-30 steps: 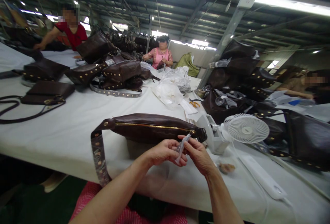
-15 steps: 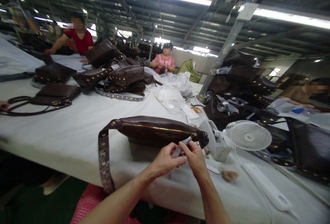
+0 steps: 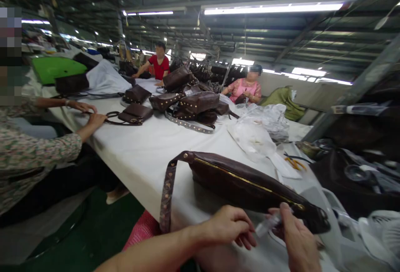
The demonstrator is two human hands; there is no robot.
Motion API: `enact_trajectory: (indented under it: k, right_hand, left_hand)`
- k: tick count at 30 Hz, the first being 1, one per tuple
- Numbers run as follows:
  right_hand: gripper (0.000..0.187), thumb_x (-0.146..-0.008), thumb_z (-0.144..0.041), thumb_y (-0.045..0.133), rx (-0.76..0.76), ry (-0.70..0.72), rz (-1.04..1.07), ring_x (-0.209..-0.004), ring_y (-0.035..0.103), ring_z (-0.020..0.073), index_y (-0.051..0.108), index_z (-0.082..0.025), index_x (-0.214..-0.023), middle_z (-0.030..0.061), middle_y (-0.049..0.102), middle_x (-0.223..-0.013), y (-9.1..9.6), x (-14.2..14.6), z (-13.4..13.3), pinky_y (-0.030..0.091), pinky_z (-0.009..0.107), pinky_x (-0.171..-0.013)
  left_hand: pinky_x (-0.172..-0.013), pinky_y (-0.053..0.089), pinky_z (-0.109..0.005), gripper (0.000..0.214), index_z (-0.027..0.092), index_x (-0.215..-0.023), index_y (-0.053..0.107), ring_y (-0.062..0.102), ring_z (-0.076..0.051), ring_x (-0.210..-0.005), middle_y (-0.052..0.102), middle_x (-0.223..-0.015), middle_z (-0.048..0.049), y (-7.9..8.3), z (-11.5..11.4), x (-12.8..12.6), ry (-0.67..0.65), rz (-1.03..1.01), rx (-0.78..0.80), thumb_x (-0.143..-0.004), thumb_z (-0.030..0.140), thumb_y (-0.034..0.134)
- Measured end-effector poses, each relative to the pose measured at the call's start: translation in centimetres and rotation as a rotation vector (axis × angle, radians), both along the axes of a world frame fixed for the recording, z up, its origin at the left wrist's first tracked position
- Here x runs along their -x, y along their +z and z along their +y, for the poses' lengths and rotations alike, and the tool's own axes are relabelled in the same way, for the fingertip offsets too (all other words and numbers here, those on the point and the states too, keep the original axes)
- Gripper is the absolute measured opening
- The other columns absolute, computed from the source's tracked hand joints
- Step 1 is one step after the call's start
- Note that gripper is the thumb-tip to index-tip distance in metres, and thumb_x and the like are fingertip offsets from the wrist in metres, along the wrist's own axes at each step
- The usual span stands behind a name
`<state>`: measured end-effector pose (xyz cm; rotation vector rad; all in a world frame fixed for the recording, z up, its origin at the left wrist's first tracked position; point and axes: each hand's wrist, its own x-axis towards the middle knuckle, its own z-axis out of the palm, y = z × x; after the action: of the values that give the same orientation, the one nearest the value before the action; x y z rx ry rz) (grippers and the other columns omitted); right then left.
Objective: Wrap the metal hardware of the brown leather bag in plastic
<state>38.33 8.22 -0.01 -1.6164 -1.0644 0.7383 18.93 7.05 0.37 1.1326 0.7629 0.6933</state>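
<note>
A dark brown leather handbag (image 3: 231, 176) lies on the table with its gold zipper facing up and toward me. Its studded strap (image 3: 168, 184) hangs over the table's front edge, at the bag's left end. My right hand (image 3: 295, 234) pinches a small piece of clear plastic wrap (image 3: 268, 225) beside the zipper's right end. Just left of that plastic, my left hand (image 3: 233, 226) holds nothing, its fingers loosely bent and apart. What the right fingertips touch behind the wrap is partly hidden.
Several brown bags (image 3: 200, 105) are piled farther back. At left, a co-worker's hands (image 3: 90, 113) touch the strap of a small bag (image 3: 136, 114). Crumpled plastic (image 3: 259, 130), orange-handled scissors (image 3: 295, 163) and a white fan (image 3: 381, 234) lie toward the right.
My view has swung left, so the co-worker at left now shows. My left hand has come away from the plastic wrap; the right hand still pinches it.
</note>
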Motion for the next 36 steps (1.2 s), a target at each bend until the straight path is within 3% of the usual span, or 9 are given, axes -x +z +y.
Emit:
enact_trajectory:
  k: [4,6,8,14,18,23,27,31,36]
  right_hand:
    - [0.067,-0.065,-0.078,0.060,0.204,0.094,-0.079,-0.074,0.069,0.0279,0.073,-0.014,-0.077,0.0109,0.072,-0.073,-1.1,-0.2,-1.8,0.057,0.034,-0.058]
    - [0.066,-0.066,-0.078,0.059,0.267,0.129,-0.100,-0.070,0.069,0.0282,0.073,-0.015,-0.075,0.0124,0.072,-0.073,-2.1,0.0,-2.6,0.056,0.035,-0.057]
    - [0.066,-0.068,-0.078,0.055,0.281,0.132,-0.075,-0.068,0.068,0.0281,0.074,-0.015,-0.077,0.0138,0.073,-0.077,-2.6,0.4,-3.3,0.055,0.036,-0.055]
    - [0.056,-0.072,-0.072,0.052,0.235,0.130,-0.055,-0.066,0.068,0.0288,0.069,-0.019,-0.068,0.0125,0.072,-0.073,-2.0,2.3,-4.0,0.050,0.035,-0.052]
    - [0.054,-0.076,-0.069,0.050,0.177,0.125,-0.047,-0.070,0.068,0.0289,0.069,-0.019,-0.072,0.0126,0.072,-0.077,-2.4,2.7,-4.4,0.049,0.034,-0.053]
    - [0.056,-0.078,-0.070,0.049,0.070,0.046,-0.032,-0.074,0.066,0.0272,0.069,-0.018,-0.075,0.0125,0.072,-0.080,-2.0,2.7,-3.7,0.050,0.032,-0.054]
    - [0.056,-0.077,-0.070,0.054,-0.018,0.066,-0.054,-0.073,0.064,0.0240,0.069,-0.017,-0.078,0.0092,0.071,-0.077,0.8,2.8,-1.8,0.049,0.030,-0.055]
    - [0.058,-0.074,-0.074,0.055,0.000,0.153,0.017,-0.073,0.065,0.0226,0.068,-0.018,-0.077,0.0074,0.071,-0.077,3.8,3.5,-0.2,0.048,0.028,-0.054]
    - [0.064,-0.068,-0.078,0.056,0.089,0.143,0.216,-0.085,0.068,0.0266,0.069,-0.017,-0.083,0.0129,0.072,-0.094,2.6,2.6,0.1,0.050,0.029,-0.056]
  left_hand:
    - [-0.073,0.050,-0.029,0.017,0.017,-0.095,0.064,0.061,-0.016,-0.078,0.066,-0.086,-0.0055,2.4,-2.0,8.6,0.546,0.284,-0.797,-0.086,0.019,0.050]
    - [-0.079,0.051,-0.031,0.022,0.019,-0.108,0.060,0.061,-0.018,-0.089,0.064,-0.102,-0.0075,3.2,-2.4,12.9,0.873,0.436,-1.017,-0.087,0.019,0.052]
    - [-0.084,0.052,-0.036,0.036,0.019,-0.118,0.055,0.058,-0.024,-0.104,0.059,-0.117,-0.0113,3.7,-2.3,16.1,1.006,0.631,-1.102,-0.083,0.024,0.059]
    - [-0.094,0.046,-0.049,0.035,0.020,-0.106,0.064,0.059,-0.033,-0.103,0.067,-0.107,-0.0108,3.2,-1.3,19.4,0.820,0.965,-1.026,-0.074,0.030,0.055]
    - [-0.088,0.050,-0.040,0.039,0.022,-0.102,0.066,0.064,-0.030,-0.097,0.071,-0.101,-0.0063,2.7,-1.2,19.3,0.658,0.758,-0.760,-0.066,0.030,0.054]
    - [-0.072,0.052,-0.033,0.043,0.020,-0.103,0.063,0.067,-0.027,-0.078,0.073,-0.080,-0.0038,3.6,-0.9,18.2,0.670,0.460,-0.415,-0.065,0.039,0.061]
    - [-0.066,0.052,-0.032,0.043,0.016,-0.097,0.062,0.067,-0.024,-0.068,0.072,-0.071,-0.0050,5.3,2.3,17.9,0.669,0.273,-0.238,-0.064,0.044,0.063]
    - [-0.058,0.049,-0.028,0.042,0.015,-0.094,0.061,0.068,-0.022,-0.067,0.074,-0.079,-0.0075,7.4,6.6,18.2,0.605,0.258,-0.225,-0.063,0.042,0.065]
    - [-0.057,0.049,-0.027,0.042,0.015,-0.100,0.059,0.068,-0.021,-0.063,0.074,-0.072,-0.0074,9.9,10.5,19.2,0.490,0.322,-0.247,-0.065,0.039,0.065]
